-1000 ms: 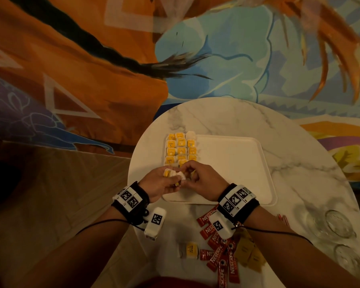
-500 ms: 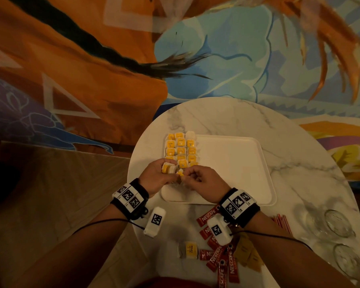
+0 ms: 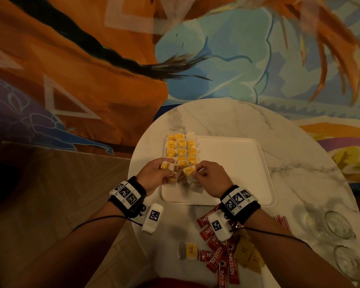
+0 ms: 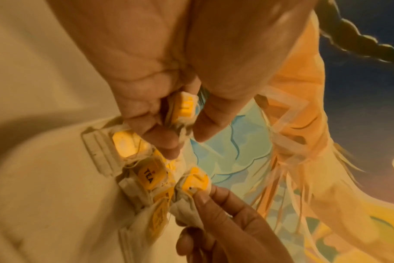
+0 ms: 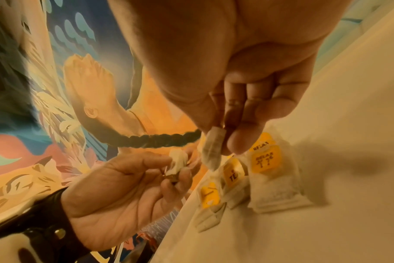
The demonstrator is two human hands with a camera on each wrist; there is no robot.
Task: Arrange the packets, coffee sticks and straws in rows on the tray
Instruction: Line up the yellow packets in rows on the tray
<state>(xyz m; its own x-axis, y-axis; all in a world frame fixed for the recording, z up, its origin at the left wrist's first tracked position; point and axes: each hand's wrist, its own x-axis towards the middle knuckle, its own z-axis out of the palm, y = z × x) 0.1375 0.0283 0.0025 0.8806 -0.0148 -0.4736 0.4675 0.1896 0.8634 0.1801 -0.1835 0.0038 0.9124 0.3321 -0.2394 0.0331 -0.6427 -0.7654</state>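
Note:
A white tray [image 3: 233,163] lies on the round marble table. Yellow-labelled tea packets [image 3: 181,151] fill rows at its far left end. Just in front of those rows, my left hand [image 3: 166,169] pinches one tea packet [image 4: 184,108] between thumb and fingers. My right hand [image 3: 195,170] pinches another tea packet [image 3: 189,171] by its edge, its string trailing toward the left hand. In the right wrist view that packet [image 5: 212,147] hangs above the rowed packets [image 5: 265,160]. Red coffee sticks [image 3: 218,258], one loose tea packet [image 3: 188,250] and red-striped straws [image 3: 282,221] lie on the table near me.
Brown packets [image 3: 247,254] lie beside the coffee sticks under my right forearm. Two upturned glasses [image 3: 337,223] stand at the table's right edge. The tray's right two thirds hold nothing. A painted wall runs behind the table.
Both hands have shifted away from me toward the rows. They were pressed together on a bunch of packets; now they are slightly apart, each with its own packet.

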